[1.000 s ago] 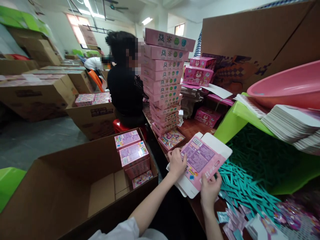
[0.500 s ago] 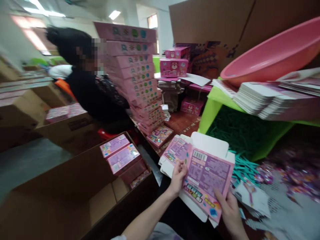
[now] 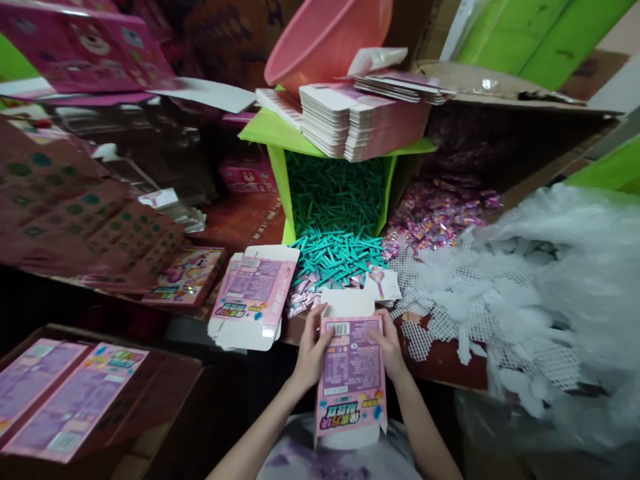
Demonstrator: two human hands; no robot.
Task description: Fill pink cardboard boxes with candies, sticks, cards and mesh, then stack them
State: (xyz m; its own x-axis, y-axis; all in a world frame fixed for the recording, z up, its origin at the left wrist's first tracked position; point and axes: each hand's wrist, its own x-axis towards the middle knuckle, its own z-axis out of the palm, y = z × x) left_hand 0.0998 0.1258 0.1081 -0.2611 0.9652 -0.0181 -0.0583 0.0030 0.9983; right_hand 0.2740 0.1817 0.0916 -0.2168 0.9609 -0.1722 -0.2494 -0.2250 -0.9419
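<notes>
Print on pink carton (image 3: 351, 373) was too small to read; its side edges sat hidden under left hand (image 3: 311, 347) and right hand (image 3: 389, 343). Pink basin (image 3: 325, 37) was cut off by top edge. Brown box (image 3: 75, 400) ran off left and bottom edges. White mesh pile (image 3: 550, 293) was blurred at right. Stacked pink boxes (image 3: 75, 220) at left were smeared, labels unreadable.

1. Reddish-brown wooden surface (image 3: 240, 223) across mid-frame, heavily cluttered.
2. Green panels (image 3: 525, 33) at upper right.
3. Brown cardboard sheet (image 3: 500, 83) lying flat, upper right.
4. Open brown carton (image 3: 175, 387) at lower left.
5. Dim, shadowed upper left; brighter on the right.
</notes>
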